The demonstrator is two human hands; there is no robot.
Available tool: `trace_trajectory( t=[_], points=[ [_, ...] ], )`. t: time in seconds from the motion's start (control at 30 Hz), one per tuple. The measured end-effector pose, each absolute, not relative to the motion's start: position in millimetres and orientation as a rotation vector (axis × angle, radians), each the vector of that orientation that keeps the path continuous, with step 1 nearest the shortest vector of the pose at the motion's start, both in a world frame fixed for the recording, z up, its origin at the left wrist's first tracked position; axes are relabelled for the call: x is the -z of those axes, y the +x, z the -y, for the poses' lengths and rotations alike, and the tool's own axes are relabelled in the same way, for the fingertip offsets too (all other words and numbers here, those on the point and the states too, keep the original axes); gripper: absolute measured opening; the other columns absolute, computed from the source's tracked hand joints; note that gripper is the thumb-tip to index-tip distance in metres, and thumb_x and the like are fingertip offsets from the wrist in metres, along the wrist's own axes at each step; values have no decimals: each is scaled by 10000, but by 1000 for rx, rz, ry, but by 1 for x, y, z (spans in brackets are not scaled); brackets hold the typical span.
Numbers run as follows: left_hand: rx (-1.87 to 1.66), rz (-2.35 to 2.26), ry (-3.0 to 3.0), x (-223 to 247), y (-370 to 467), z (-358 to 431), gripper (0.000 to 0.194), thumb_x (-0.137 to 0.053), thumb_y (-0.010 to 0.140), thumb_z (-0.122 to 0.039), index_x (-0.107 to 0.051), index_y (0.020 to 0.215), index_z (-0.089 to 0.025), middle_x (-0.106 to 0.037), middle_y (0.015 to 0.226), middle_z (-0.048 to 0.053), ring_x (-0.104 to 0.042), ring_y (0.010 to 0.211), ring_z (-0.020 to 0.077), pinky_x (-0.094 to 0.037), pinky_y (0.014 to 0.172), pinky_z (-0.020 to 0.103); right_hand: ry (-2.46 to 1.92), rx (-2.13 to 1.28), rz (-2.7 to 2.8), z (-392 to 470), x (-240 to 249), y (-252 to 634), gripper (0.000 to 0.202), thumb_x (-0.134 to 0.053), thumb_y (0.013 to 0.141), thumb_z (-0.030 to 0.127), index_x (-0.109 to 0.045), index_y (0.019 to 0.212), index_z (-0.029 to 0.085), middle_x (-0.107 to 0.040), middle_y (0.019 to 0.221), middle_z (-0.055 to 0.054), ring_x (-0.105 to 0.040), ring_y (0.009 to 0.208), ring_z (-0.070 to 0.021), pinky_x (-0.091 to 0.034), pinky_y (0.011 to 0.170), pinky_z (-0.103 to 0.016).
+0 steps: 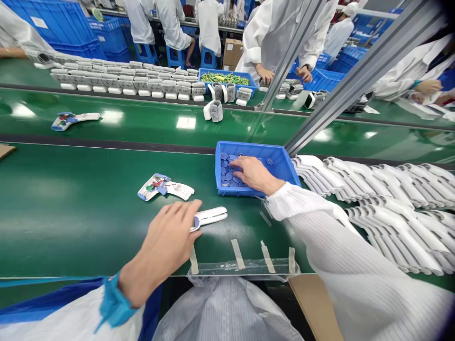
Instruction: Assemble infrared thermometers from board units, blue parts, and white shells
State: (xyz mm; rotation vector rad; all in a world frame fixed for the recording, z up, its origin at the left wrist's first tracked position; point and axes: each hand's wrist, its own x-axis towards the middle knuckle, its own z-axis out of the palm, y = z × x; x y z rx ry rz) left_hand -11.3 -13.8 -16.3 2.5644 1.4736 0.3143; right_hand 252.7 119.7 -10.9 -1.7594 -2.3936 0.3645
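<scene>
My left hand (170,234) is closed around the wide end of a white plastic handheld-device housing (212,216), its narrow handle pointing right. A bit of blue shows on the housing beside my fingers; the rest of that end is hidden. My right hand (254,174) reaches into a blue bin (284,168), fingers bent among small round blue plastic parts (226,176). Whether a part is between its fingertips I cannot make out. Just beyond my left hand lies an opened device half (165,186) with wires and a green piece inside.
Stacked white housings (384,189) fill the right side. Beyond the bench edge, another opened device (73,121) lies on a green belt (142,121). Rows of grey-and-white devices (124,83) stand farther back, near co-workers. A metal post (341,80) rises behind the bin. Tape strips (237,253) hold plastic film at the front edge.
</scene>
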Motion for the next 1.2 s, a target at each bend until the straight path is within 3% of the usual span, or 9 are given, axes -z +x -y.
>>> trace_trajectory(
  t=[0.17,0.3,0.4,0.47,0.53,0.67,0.83,1.0,1.2],
  points=[
    [27,-1471,2780,23,22,6,203,-511,851,-26,-648,967,-121,-677,897,115,-633,850,301,-464,765,430,-1840,-396,2467,-138,28,241,176,-587,937,149,-694,1063,88,-708,1083,-140,-679,1004,-238,-509,919,-412],
    [-286,-1552,2405,12,14,2,209,-533,961,-254,-600,1143,-175,-675,989,73,-622,842,262,-444,707,369,-1796,-451,2366,-128,17,247,367,-488,954,87,-610,1300,96,-687,1161,-172,-677,1043,-255,-496,944,-394],
    [-464,-1459,1957,3,6,2,281,-462,1004,-457,-596,1025,-210,-616,802,-4,-543,667,177,-388,586,290,-1713,-598,2216,-106,-1,253,406,-430,1009,179,-550,1396,163,-693,1174,-118,-708,915,-174,-535,874,-301],
    [-560,-1373,1778,-1,9,2,338,-447,1002,-507,-594,957,-205,-561,733,-25,-488,625,146,-367,566,264,-1591,-918,1946,-85,-14,251,379,-463,1012,273,-590,1353,167,-732,1004,-76,-708,792,-147,-563,793,-278],
    [-669,-1326,1706,-2,18,1,328,-482,992,-502,-608,1034,-202,-577,773,-26,-489,657,135,-372,589,251,-1419,-1235,1594,-63,-24,244,396,-576,960,359,-633,1288,145,-720,789,-37,-682,697,-146,-569,727,-284],
    [-803,-1252,1654,-2,35,0,353,-522,986,-467,-605,1211,-208,-628,878,-12,-523,733,135,-401,654,244,-1259,-1426,1258,-30,-27,226,450,-716,848,465,-696,1157,138,-623,583,25,-552,538,-109,-499,580,-259],
    [-786,-1162,1589,0,39,0,404,-496,1000,-459,-571,1322,-228,-631,890,-9,-525,753,141,-414,659,241,-1217,-1091,1308,-16,-13,216,327,-777,792,461,-767,1003,211,-676,835,-17,-586,690,-126,-484,615,-265],
    [-760,-1128,1567,3,38,1,435,-469,1010,-461,-540,1368,-224,-650,911,4,-557,764,150,-434,660,244,-1320,-613,1642,-6,-13,213,233,-598,958,310,-764,1105,238,-744,1028,-45,-682,914,-170,-544,785,-299],
    [-707,-1172,1714,-2,37,0,433,-446,1016,-452,-517,1394,-252,-693,1132,35,-629,937,204,-489,816,305,-1350,-501,1742,0,-15,214,243,-585,964,259,-762,1128,231,-771,1110,-32,-728,1000,-201,-553,957,-364]
  ],
)
